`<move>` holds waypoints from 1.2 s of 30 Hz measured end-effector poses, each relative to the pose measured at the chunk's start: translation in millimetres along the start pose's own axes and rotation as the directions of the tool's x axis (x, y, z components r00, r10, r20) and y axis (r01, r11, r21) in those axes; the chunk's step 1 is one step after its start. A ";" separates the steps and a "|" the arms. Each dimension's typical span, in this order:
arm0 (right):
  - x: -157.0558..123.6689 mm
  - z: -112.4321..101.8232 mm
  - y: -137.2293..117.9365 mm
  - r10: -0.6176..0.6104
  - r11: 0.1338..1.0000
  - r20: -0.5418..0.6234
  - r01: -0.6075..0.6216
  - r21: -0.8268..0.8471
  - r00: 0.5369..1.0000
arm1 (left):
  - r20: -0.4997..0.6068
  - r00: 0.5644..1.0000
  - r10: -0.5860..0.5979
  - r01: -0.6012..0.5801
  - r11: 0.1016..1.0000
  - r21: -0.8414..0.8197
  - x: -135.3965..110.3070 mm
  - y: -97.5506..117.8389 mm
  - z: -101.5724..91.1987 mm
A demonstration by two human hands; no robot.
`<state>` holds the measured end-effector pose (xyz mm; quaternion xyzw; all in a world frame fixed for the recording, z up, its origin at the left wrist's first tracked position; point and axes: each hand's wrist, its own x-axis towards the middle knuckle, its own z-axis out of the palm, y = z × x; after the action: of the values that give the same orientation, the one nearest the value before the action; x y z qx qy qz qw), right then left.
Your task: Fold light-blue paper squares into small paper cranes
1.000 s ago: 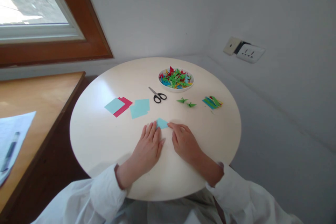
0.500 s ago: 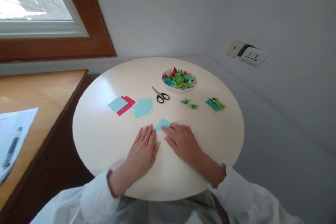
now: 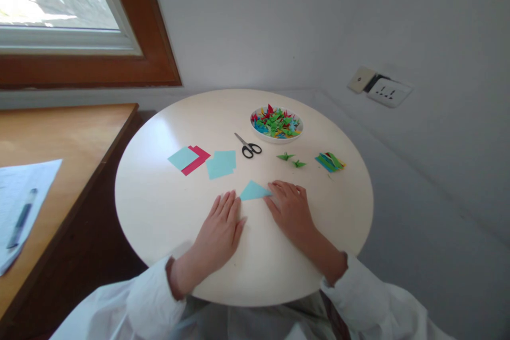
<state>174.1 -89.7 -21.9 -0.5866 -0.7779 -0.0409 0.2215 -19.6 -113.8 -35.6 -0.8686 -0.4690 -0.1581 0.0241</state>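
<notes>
A light-blue sheet of paper (image 3: 253, 191), folded into a triangle, lies flat on the round table with its long edge towards me. My left hand (image 3: 223, 223) rests palm down, fingers stretched out and fingertips at the paper's left corner. At the right corner is my right hand (image 3: 290, 210), its thumb and forefinger on either side of the paper's tip and the other fingers curved. That tip is partly hidden by the fingers. Just behind are loose light-blue squares (image 3: 221, 164) and two green paper cranes (image 3: 286, 156).
Black-handled scissors (image 3: 248, 147) lie behind the squares. A white bowl (image 3: 277, 140) full of coloured paper cranes stands at the back. Pink paper (image 3: 198, 157) under a light-blue square is at left, coloured paper pieces (image 3: 330, 162) at right. A wooden desk (image 3: 87, 138) borders the left.
My right hand has slid right along the paper's near edge to its right corner, uncovering more of the triangle. My left hand has stayed at the left corner. The view has shifted slightly.
</notes>
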 end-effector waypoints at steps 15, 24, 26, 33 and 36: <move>6.3 8.6 -1.2 0.031 0.984 -0.028 -0.026 0.175 0.999 | -0.041 0.996 -0.079 0.067 0.970 -0.232 6.3 -6.8 -0.8; 3.7 11.1 0.5 -0.040 0.961 -0.092 0.064 0.270 0.995 | -0.055 0.991 -0.120 0.095 0.937 -0.338 22.9 -12.7 -1.5; 3.3 11.0 0.3 -0.063 0.953 -0.071 0.081 0.292 0.995 | -0.065 0.991 -0.120 0.092 0.939 -0.331 23.2 -11.8 -0.7; -1.7 10.1 -4.7 -0.097 0.933 0.012 0.086 0.350 0.995 | -0.176 0.980 -0.098 0.064 0.980 -0.190 24.0 -5.0 -4.8; -5.9 7.8 -8.7 -0.083 0.934 0.038 0.064 0.351 0.996 | -0.181 0.983 -0.041 0.022 0.994 -0.110 22.8 -2.9 -7.4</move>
<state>164.9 -95.1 -29.5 -0.5093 -0.7997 0.1048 0.3002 -12.3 -95.2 -22.2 -0.8429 -0.4693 -0.2625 0.0177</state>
